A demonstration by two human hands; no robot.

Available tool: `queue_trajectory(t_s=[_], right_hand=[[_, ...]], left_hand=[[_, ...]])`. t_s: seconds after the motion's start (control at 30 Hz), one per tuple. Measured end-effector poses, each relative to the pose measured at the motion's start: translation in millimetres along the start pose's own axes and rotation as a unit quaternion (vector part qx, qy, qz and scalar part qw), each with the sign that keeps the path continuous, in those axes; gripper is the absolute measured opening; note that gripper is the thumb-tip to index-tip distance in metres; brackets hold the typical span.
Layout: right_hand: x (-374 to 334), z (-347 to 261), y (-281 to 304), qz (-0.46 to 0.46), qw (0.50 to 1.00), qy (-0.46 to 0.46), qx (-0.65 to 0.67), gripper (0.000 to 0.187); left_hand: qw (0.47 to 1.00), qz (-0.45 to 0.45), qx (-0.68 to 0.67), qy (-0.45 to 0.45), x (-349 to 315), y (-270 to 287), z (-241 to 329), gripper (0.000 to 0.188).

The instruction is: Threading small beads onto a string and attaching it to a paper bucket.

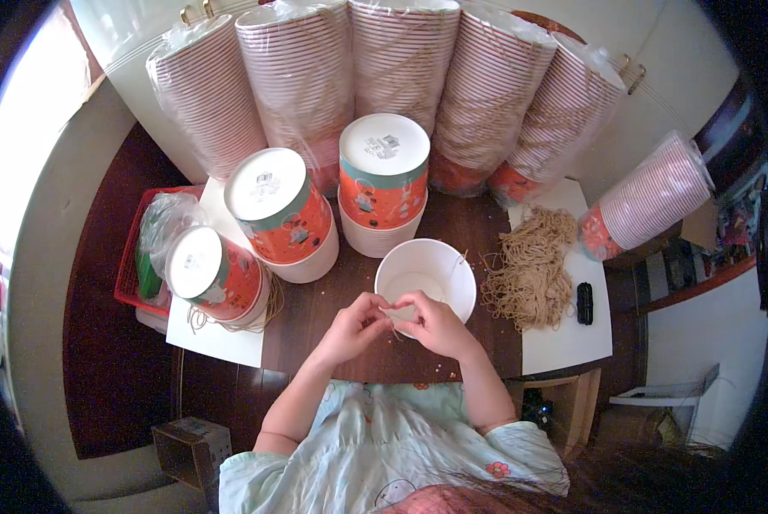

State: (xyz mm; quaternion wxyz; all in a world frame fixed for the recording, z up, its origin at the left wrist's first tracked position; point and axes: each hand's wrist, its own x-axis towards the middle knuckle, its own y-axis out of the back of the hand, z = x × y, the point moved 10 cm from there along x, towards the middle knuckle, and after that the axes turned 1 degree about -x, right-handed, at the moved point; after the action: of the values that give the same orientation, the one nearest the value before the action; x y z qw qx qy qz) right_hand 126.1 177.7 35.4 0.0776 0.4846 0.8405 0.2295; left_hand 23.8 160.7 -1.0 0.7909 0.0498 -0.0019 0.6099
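My left hand (357,326) and my right hand (436,324) meet fingertip to fingertip at the near rim of a white paper bucket (452,278), which stands mouth up. Both hands are closed in a pinch. A thin tan cord (398,335) shows just below the fingertips; most of it is hidden by the fingers. At the bucket's far right rim hangs a small piece of the same cord (464,257). Right of the bucket lies a tangled heap of tan cord (534,270).
Upside-down orange buckets stand in a left stack (217,274), a middle stack (285,214) and a far stack (384,184). Tall plastic-wrapped bucket stacks (405,64) line the back. Another wrapped stack (649,197) leans at right, near a black object (584,303). A red basket (127,270) sits left.
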Motion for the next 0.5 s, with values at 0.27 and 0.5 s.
queue_trajectory(t_s=[0.27, 0.5], right_hand=[[5, -13, -7, 0.026, 0.994, 0.076, -0.077, 0.025], [7, -11, -9, 0.013, 0.995, 0.06, -0.074, 0.022]], left_hand=[[0.996, -0.005, 0.086, 0.012, 2, 1, 15, 0.03], [0.998, 0.046, 0.006, 0.038, -5, 11, -7, 0.028]])
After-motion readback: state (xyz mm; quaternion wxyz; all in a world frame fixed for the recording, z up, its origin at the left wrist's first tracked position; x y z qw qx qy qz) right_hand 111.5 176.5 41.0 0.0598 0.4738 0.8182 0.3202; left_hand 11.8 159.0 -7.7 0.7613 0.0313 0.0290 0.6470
